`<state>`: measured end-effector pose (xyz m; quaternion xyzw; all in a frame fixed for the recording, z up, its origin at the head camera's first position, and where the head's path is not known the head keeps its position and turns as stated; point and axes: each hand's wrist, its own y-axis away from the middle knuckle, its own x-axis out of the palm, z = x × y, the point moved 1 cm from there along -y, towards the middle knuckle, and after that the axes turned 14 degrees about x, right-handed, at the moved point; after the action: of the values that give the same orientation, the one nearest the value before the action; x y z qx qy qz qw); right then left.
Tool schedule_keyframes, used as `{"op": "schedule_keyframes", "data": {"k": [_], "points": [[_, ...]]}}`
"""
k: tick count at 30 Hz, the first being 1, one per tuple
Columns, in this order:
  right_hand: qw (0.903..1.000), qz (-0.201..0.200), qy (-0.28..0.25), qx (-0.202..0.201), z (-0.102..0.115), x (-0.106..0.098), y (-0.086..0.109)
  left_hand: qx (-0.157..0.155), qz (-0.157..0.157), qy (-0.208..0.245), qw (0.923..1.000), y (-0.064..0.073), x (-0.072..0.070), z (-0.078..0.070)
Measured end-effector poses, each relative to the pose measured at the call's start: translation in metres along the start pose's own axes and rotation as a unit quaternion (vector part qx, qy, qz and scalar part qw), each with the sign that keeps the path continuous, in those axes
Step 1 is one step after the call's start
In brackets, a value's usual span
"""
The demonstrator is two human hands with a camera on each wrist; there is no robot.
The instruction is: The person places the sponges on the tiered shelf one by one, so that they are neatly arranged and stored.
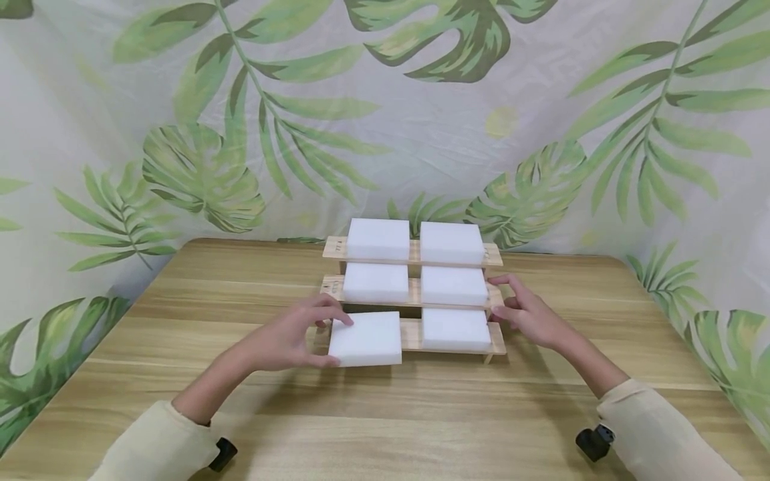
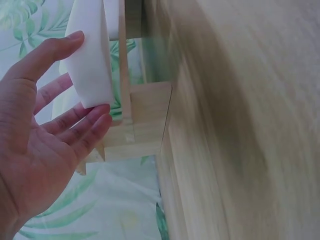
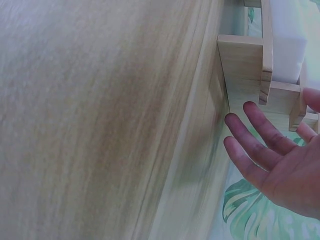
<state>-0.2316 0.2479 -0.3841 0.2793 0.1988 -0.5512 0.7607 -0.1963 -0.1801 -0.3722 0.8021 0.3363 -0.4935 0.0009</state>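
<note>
A three-tier wooden rack point(image 1: 415, 286) bears white foam blocks in two columns. My left hand point(image 1: 295, 334) grips the lower-left foam block point(image 1: 365, 341) by its left side. This block is tilted and overhangs the bottom shelf's front edge. In the left wrist view, the thumb lies on one face of the block point(image 2: 90, 60) and fingertips touch its end. My right hand point(image 1: 529, 314) is at the rack's right end, thumb and index finger pinching the end of the middle shelf. The right wrist view shows its other fingers point(image 3: 260, 147) extended beside the rack's side panel point(image 3: 242, 62).
Other foam blocks sit on the rack, among them the lower-right block point(image 1: 456, 329) and the upper-left block point(image 1: 377, 239). The rack stands on a wood-grain table point(image 1: 385, 427) near its back edge. A leaf-patterned cloth point(image 1: 433, 153) hangs behind.
</note>
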Motion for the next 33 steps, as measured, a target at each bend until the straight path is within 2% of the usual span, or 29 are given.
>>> {"op": "schedule_keyframes", "data": {"k": [8, 15, 33], "points": [[1.0, -0.002, 0.003, -0.001, 0.0, 0.0, 0.0, 0.011, 0.006, -0.007, 0.9999, -0.008, 0.007, -0.002], [1.0, -0.004, 0.004, 0.004, 0.001, -0.001, 0.001, 0.026, 0.009, -0.04, 0.9988, -0.01, 0.01, 0.0], [0.9999, -0.003, 0.009, 0.006, 0.002, -0.001, 0.0, 0.002, 0.015, -0.068, 0.9976, -0.01, 0.008, -0.004]]}}
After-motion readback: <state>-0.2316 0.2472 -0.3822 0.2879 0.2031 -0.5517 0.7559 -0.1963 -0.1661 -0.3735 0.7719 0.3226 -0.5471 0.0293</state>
